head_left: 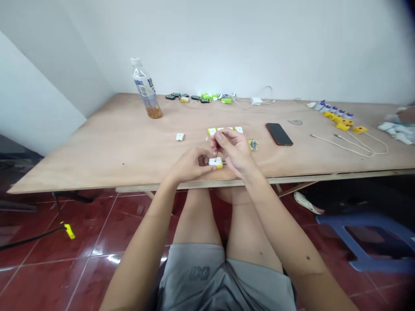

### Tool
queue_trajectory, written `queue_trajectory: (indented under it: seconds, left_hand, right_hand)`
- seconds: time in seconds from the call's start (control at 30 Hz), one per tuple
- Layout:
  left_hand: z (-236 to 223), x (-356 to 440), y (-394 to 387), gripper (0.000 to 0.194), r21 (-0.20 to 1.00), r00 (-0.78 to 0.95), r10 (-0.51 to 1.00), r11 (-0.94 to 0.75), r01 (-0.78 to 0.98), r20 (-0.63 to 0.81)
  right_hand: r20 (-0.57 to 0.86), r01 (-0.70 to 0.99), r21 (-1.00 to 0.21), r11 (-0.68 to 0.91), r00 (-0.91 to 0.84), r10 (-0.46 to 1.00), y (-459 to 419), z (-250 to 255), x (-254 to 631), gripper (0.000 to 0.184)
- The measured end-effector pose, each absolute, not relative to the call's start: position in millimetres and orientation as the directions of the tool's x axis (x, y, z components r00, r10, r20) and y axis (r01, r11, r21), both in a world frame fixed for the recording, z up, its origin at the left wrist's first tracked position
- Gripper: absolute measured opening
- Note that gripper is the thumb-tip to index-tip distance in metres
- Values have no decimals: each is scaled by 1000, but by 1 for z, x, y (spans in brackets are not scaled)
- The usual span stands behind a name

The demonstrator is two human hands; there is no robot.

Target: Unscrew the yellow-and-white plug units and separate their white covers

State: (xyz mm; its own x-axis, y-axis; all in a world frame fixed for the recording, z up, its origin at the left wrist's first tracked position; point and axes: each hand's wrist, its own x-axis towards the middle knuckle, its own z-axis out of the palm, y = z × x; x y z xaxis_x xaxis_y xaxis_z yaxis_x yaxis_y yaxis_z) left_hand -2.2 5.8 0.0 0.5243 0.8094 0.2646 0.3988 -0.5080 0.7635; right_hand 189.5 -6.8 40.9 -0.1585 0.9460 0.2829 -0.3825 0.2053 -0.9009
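Note:
My left hand (189,165) rests on the plywood table (106,147) with its fingers closed on a small white and yellow block (216,163), holding it at the near edge. My right hand (234,150) pinches a thin red-handled tool (217,151) whose tip points down onto the top of that block. Just behind my hands lies a short row of similar white and yellow blocks (224,129). A single white block (180,137) lies to the left, and a small yellow piece (253,144) sits right of my right hand.
A plastic bottle (146,90) stands at the back left. Several small green and dark parts (202,97) line the far edge beside a white charger (256,101). A black phone (279,134), white cables (350,142) and yellow-purple pieces (339,115) lie right. A blue stool (372,242) stands on the floor.

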Motion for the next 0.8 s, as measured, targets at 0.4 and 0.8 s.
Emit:
queue_trajectory:
  seconds: [0.4, 0.8]
  left_hand:
    - [1, -3, 3, 29, 745, 565, 782, -537, 395, 264]
    - [6, -3, 1, 29, 773, 577, 793, -486, 408, 195]
  right_hand:
    - [328, -386, -891, 240, -180, 928, -8, 33, 184, 43]
    - [403, -250, -878, 408, 72, 912, -24, 26, 188, 37]
